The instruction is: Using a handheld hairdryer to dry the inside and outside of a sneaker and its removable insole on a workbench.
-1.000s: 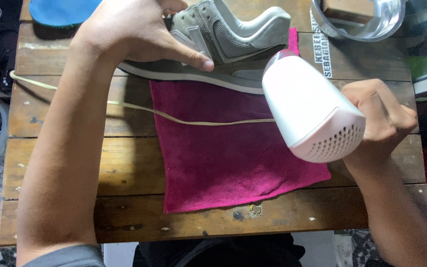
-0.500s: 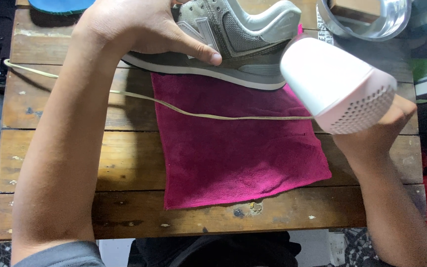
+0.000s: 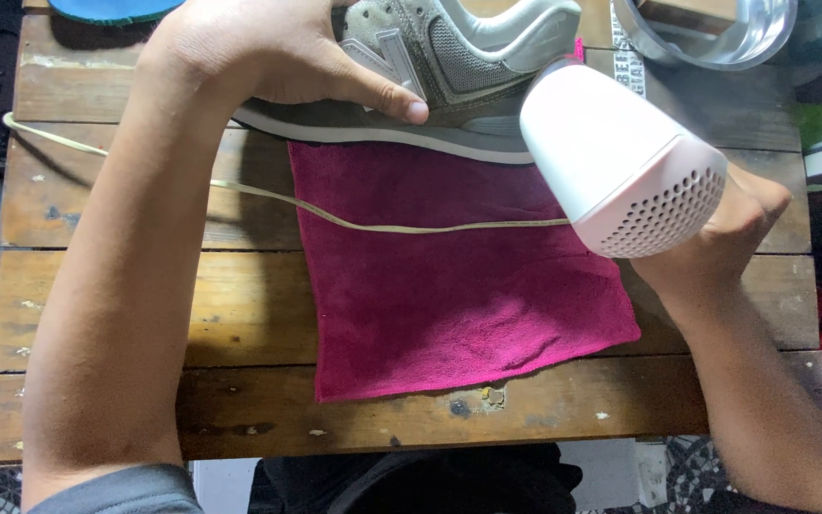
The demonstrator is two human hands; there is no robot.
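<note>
Drying looks to be the step in hand, w/ a white dryer [image 3: 620, 157] aimed at a grey shoe [image 3: 430, 67]. The shoe is pinned on its side at the far edge of a wooden table [image 3: 116, 314], its sole edge resting partly on a magenta cloth [image 3: 459, 295]. The left hand [image 3: 268, 57] is spread over the shoe's upper, thumb pressed along the side just above the sole; it is grasping the shoe, not clenched. The right hand [image 3: 725, 224] is mostly hidden behind the dryer body; it is wrapped round the handle, as far as can be told, w/ only knuckles & wrist shown. The dryer's perforated rear grille faces the camera, so the nozzle end is pointed toward the shoe's heel area, close to it; whether touching can't be told. A thin pale cord [image 3: 382, 227] is laid across the table & cloth from the left edge toward the dryer. At the far edge, a blue insole [image 3: 107, 9] is seen top left & a metal bowl [image 3: 715, 38] top right, both apart from the shoe.

Judged from this: drying is under way, not clearly finished. For the next move, a steady hold on the shoe is needed, w/ the nozzle kept near but off the fabric & the cord kept clear of the wrist.
</note>
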